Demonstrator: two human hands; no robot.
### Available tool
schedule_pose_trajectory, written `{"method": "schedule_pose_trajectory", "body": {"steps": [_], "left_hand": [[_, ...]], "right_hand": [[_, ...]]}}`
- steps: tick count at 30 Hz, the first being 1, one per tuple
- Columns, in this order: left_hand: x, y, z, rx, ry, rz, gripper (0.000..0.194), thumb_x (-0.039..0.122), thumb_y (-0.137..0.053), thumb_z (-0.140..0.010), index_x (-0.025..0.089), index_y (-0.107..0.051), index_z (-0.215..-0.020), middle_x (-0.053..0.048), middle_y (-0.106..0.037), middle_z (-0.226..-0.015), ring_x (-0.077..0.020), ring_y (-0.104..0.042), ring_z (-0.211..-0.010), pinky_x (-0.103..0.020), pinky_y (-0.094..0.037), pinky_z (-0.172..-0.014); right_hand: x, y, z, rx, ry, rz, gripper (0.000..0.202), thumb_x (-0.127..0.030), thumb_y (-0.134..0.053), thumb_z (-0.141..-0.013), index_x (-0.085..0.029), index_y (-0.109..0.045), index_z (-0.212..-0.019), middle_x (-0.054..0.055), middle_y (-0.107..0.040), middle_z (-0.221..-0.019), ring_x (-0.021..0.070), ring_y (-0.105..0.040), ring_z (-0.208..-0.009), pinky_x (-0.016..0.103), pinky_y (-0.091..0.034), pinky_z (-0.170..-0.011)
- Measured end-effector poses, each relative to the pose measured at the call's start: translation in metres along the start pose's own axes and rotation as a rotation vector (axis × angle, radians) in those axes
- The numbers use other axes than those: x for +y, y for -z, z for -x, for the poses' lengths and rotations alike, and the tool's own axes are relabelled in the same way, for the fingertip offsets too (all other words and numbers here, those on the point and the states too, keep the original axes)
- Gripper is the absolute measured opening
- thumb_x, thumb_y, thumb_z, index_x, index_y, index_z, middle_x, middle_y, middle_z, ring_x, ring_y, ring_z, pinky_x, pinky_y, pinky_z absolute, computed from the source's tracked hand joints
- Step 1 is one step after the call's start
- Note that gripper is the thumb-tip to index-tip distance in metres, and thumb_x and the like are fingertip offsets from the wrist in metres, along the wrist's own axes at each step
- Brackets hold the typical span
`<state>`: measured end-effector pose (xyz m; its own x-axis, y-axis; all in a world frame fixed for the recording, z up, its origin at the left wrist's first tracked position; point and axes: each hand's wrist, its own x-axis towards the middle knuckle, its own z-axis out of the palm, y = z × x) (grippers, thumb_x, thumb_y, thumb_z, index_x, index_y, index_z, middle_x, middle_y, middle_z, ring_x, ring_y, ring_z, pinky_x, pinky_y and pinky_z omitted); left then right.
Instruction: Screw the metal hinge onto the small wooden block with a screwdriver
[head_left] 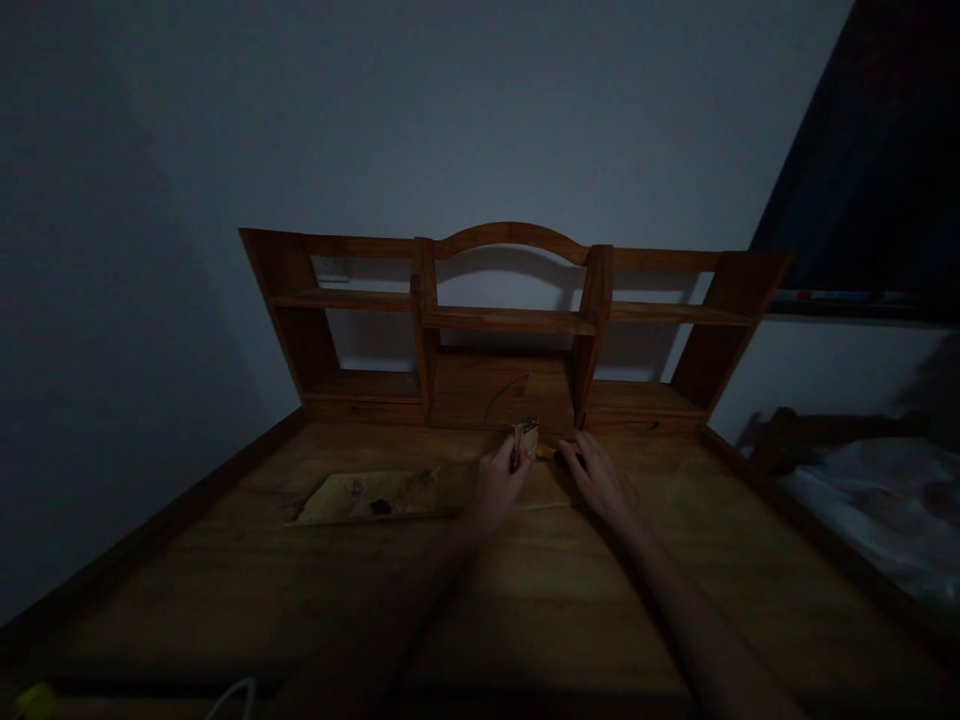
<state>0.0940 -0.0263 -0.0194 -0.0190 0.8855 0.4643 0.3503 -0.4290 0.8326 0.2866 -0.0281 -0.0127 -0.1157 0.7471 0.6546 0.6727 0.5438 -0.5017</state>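
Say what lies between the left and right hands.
Between them, the head view shows a yellow-and-black tool in the right hand, pointing toward the brown piece the left hand holds.

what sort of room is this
Probably a bedroom with a study corner: there is a brown wooden desk, a brown wooden shelf unit with open compartments at its back, and, on the right, crumpled pale fabric that looks like bedding, though the dim light makes that uncertain.
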Motion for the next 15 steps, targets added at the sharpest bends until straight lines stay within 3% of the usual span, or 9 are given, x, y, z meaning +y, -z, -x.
{"method": "schedule_pose_trajectory", "body": {"steps": [4,8,15], "left_hand": [[0.008,-0.002,0.007,-0.064,-0.138,-0.234,0.022,0.022,-0.052,-0.088,0.020,-0.066,-0.106,0.000,-0.065,-0.072,-0.0129,-0.059,-0.062,-0.021,-0.040,-0.061],[0.007,-0.006,0.012,-0.102,-0.247,-0.343,0.020,0.021,-0.050,-0.090,0.018,-0.063,-0.105,-0.002,-0.069,-0.079,-0.0128,-0.061,-0.065,-0.022,-0.045,-0.065],[0.000,-0.008,0.014,-0.150,-0.372,-0.431,0.028,0.021,-0.047,-0.094,0.019,-0.056,-0.120,-0.005,-0.071,-0.094,-0.0155,-0.068,-0.079,-0.025,-0.053,-0.075]], "right_hand": [[-0.022,0.001,0.001,0.083,0.040,-0.028,0.018,-0.034,-0.046,-0.097,-0.023,-0.059,-0.102,0.008,-0.061,-0.099,0.0230,-0.059,-0.094,0.036,-0.046,-0.087],[-0.039,-0.003,0.005,0.063,0.086,-0.045,0.015,-0.031,-0.045,-0.098,-0.022,-0.057,-0.101,0.007,-0.060,-0.096,0.0213,-0.059,-0.092,0.034,-0.046,-0.084],[-0.041,-0.009,0.007,0.039,0.053,-0.050,0.018,-0.030,-0.038,-0.101,-0.023,-0.054,-0.100,0.006,-0.063,-0.095,0.0208,-0.060,-0.088,0.033,-0.044,-0.081]]}}
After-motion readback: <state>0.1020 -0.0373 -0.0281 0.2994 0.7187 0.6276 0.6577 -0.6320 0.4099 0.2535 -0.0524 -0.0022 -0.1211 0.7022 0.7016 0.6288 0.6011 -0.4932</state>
